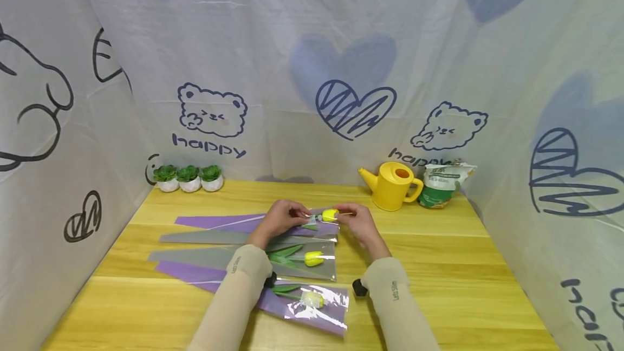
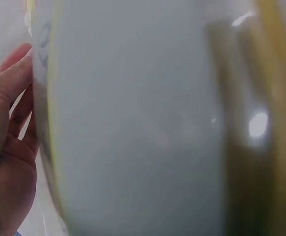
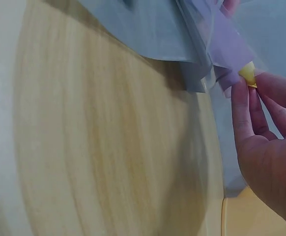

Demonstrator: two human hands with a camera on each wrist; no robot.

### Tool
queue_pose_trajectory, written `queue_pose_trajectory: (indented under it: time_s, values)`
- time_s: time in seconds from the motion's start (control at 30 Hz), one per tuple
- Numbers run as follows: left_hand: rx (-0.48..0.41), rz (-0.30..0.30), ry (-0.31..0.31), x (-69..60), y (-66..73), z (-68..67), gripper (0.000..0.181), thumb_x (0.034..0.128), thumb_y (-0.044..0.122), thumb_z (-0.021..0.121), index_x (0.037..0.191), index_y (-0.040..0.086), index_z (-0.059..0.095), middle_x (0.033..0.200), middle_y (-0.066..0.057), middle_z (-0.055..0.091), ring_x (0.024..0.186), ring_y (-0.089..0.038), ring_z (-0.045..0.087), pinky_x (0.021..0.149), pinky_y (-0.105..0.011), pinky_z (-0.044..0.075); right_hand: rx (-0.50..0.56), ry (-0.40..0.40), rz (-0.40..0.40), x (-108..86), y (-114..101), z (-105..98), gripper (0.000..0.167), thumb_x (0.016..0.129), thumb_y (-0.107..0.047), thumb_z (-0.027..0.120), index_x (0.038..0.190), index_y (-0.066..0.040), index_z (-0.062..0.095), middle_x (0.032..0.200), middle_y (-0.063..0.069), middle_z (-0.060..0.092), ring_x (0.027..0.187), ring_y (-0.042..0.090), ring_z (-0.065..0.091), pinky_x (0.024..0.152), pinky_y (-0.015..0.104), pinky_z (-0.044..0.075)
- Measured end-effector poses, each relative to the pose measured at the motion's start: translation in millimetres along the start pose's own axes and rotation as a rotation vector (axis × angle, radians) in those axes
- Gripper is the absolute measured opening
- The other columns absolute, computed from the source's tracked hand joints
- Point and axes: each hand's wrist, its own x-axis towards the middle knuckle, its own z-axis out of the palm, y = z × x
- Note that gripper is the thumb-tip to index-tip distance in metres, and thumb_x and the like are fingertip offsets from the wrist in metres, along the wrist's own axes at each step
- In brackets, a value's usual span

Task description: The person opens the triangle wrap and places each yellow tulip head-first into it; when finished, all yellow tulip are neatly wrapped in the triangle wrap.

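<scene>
At the far middle of the table, my right hand (image 1: 359,226) pinches a yellow tulip (image 1: 330,215) at its flower head. The right wrist view shows the yellow petal (image 3: 248,73) between thumb and fingertips, beside the purple edge of a sleeve. My left hand (image 1: 284,220) grips the purple flower sleeve (image 1: 209,222) near the tulip's stem, thumb and fingers curled; its exact hold is partly hidden. Nearer to me lie a grey sleeve (image 1: 195,238), another grey sleeve (image 1: 195,255) with a yellow tulip (image 1: 314,258), and a purple sleeve (image 1: 292,313) with a tulip (image 1: 312,299) inside.
Three potted succulents (image 1: 189,179) stand at the back left. A yellow watering can (image 1: 390,188) and a green-and-white bag (image 1: 437,191) stand at the back right. Printed cloth (image 1: 273,140) hangs around the wooden table (image 1: 453,280).
</scene>
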Motion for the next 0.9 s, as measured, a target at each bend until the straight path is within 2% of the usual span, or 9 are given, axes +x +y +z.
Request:
queue_pose_trajectory:
  time_s: [0.23, 0.5, 0.7, 0.9]
  values:
    - [0.033, 0.045, 0.024, 1.1, -0.8, 0.6, 0.017, 0.0915, 0.009, 0.079, 0.108, 0.008, 0.081, 0.091, -0.003, 0.077, 0.08, -0.007, 0.065, 0.077, -0.024, 0.056, 0.001, 0.011, 0.002, 0.1, 3.7, 1.1, 0.028, 0.094, 0.004, 0.07, 0.122, 0.004, 0.072, 0.118, 0.019, 0.07, 0.097, 0.019, 0.067, 0.087, 0.03, 0.06]
    - [0.021, 0.045, 0.072, 0.2, 2.6, 0.8, 0.017, 0.0946, 0.011, 0.076, 0.111, 0.011, 0.08, 0.101, -0.003, 0.078, 0.088, -0.012, 0.069, 0.084, -0.03, 0.059, -0.019, -0.012, 0.021, 0.7, 0.2, -1.7, 0.029, 0.096, -0.005, 0.072, 0.125, -0.002, 0.072, 0.124, 0.017, 0.07, 0.102, 0.02, 0.067, 0.092, 0.033, 0.058]
    - [0.017, 0.061, 0.066, 1.7, 7.3, 0.6, 0.016, 0.0944, 0.01, 0.076, 0.11, 0.011, 0.081, 0.107, -0.005, 0.079, 0.094, -0.015, 0.071, 0.085, -0.031, 0.06, -0.081, -0.056, 0.003, 3.2, -4.5, -1.1, 0.026, 0.096, -0.011, 0.075, 0.121, -0.006, 0.075, 0.121, 0.013, 0.073, 0.103, 0.021, 0.068, 0.092, 0.032, 0.057]
    - [0.018, 0.078, 0.071, 2.1, 10.6, 0.0, 0.016, 0.094, 0.009, 0.076, 0.109, 0.011, 0.081, 0.107, -0.005, 0.078, 0.095, -0.015, 0.071, 0.084, -0.029, 0.06, -0.15, -0.084, 0.005, 3.5, -9.8, 0.9, 0.022, 0.096, -0.016, 0.075, 0.118, -0.017, 0.078, 0.122, 0.003, 0.074, 0.106, 0.021, 0.067, 0.095, 0.037, 0.057]
